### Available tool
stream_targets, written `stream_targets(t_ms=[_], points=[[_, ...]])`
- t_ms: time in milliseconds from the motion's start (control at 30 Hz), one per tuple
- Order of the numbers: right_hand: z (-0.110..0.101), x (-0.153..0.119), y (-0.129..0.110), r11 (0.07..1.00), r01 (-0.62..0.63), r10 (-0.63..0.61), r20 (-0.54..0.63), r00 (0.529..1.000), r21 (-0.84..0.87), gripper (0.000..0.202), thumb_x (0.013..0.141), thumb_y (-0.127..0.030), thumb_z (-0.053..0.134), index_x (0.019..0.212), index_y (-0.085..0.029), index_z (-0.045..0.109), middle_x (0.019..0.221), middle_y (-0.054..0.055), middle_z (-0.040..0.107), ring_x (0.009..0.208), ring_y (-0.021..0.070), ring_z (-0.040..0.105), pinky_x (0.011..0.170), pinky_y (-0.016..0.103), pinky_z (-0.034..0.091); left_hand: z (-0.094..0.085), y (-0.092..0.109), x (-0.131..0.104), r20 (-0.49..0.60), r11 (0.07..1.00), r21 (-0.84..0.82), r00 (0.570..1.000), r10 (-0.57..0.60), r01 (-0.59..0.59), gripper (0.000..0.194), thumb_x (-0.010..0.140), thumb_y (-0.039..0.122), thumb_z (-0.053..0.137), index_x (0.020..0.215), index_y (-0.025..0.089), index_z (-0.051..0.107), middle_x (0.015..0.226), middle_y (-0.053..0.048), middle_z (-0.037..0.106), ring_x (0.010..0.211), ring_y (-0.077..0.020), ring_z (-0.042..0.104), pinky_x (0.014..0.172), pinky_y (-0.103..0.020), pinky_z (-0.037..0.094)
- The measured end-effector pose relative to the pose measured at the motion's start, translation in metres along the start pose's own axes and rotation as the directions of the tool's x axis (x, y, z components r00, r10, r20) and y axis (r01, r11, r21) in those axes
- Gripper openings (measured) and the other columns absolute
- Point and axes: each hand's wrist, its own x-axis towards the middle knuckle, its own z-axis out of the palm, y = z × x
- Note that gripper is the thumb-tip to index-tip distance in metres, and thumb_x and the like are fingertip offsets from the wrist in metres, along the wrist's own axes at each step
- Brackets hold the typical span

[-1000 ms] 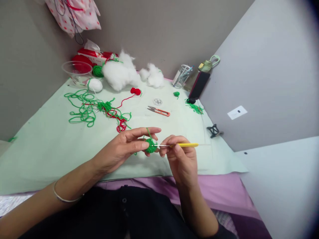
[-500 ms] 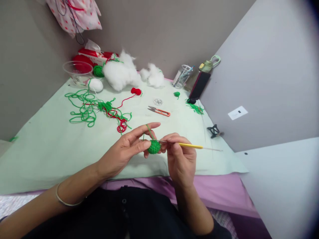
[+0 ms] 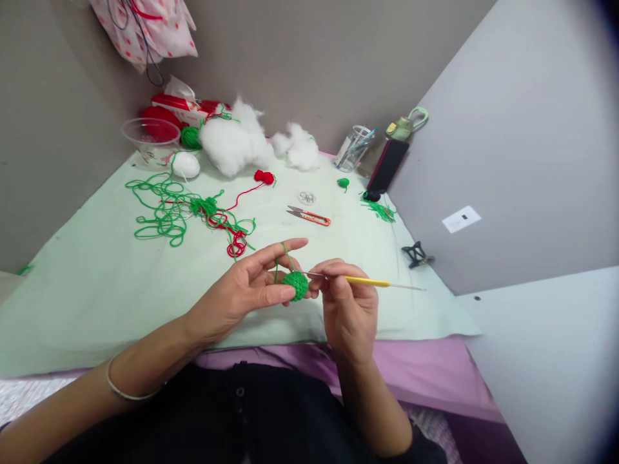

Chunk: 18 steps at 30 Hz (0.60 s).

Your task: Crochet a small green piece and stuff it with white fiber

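My left hand [image 3: 242, 289] pinches a small round green crochet piece [image 3: 296, 285] between thumb and fingers. Green yarn [image 3: 289, 256] loops over its raised index finger and runs down to the piece. In my right hand [image 3: 349, 303] is a crochet hook with a yellow grip [image 3: 368, 281], held like a pen. The hook's metal tip points left and meets the top edge of the green piece; whether it sits inside a stitch I cannot tell. Beyond the hands lie orange-handled thread snips [image 3: 309, 216].
Tangled green and red yarn [image 3: 203, 207] spreads over the left of the pale table cover [image 3: 97, 283]. White stuffing [image 3: 235, 142], a plastic tub [image 3: 149, 142] and a tissue box [image 3: 181, 106] stand behind. A clear cup [image 3: 355, 148], a bottle [image 3: 399, 129] and a phone [image 3: 388, 166] are at back right.
Both hands, with the crochet piece and hook, have shifted slightly left. The green piece has turned a little under my left thumb. The things on the table look unmoved.
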Motion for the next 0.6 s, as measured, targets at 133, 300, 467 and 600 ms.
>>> stream_targets(t_ms=[133,300,467,600], points=[[0.0,0.0,0.0,0.998,-0.057,0.058,-0.028,0.998,0.033,0.01,0.094,-0.03,0.067,0.094,-0.023,0.074,0.086,0.003,0.073,0.063,0.0135,0.066,0.054,0.027,0.057,0.0,-0.001,0.001,0.019,1.0,-0.005,1.0,-0.015,0.015,0.06,0.086,0.026,0.074,0.145,0.029,0.059,0.108,-0.003,0.058,0.095,-0.0219,0.069,0.08,-0.031,0.048],[-0.004,0.002,-0.001,0.995,-0.098,0.098,-0.067,0.993,0.002,0.015,0.091,-0.035,0.071,0.089,-0.021,0.073,0.082,0.003,0.074,0.061,0.0127,0.066,0.055,0.027,0.058,0.002,0.002,0.003,0.053,0.995,-0.075,0.996,-0.067,0.07,0.058,0.088,0.025,0.07,0.145,0.022,0.058,0.1,-0.004,0.062,0.088,-0.0213,0.07,0.071,-0.029,0.048],[-0.011,0.006,-0.002,0.988,-0.152,0.152,-0.088,0.984,0.004,0.017,0.089,-0.035,0.073,0.084,-0.02,0.075,0.075,0.002,0.071,0.056,0.0117,0.062,0.052,0.026,0.055,-0.002,0.001,0.004,0.097,0.987,-0.129,0.992,-0.085,0.097,0.051,0.088,0.024,0.068,0.138,0.02,0.064,0.096,-0.004,0.063,0.083,-0.0194,0.07,0.069,-0.028,0.048],[-0.014,0.006,-0.002,0.975,-0.206,0.214,-0.089,0.973,0.088,0.013,0.089,-0.031,0.072,0.084,-0.02,0.076,0.075,0.002,0.072,0.057,0.0101,0.061,0.051,0.023,0.051,-0.003,-0.001,0.005,0.076,0.985,-0.141,0.993,-0.085,0.095,0.047,0.087,0.024,0.069,0.134,0.021,0.068,0.1,-0.004,0.062,0.081,-0.0174,0.069,0.07,-0.028,0.048]])
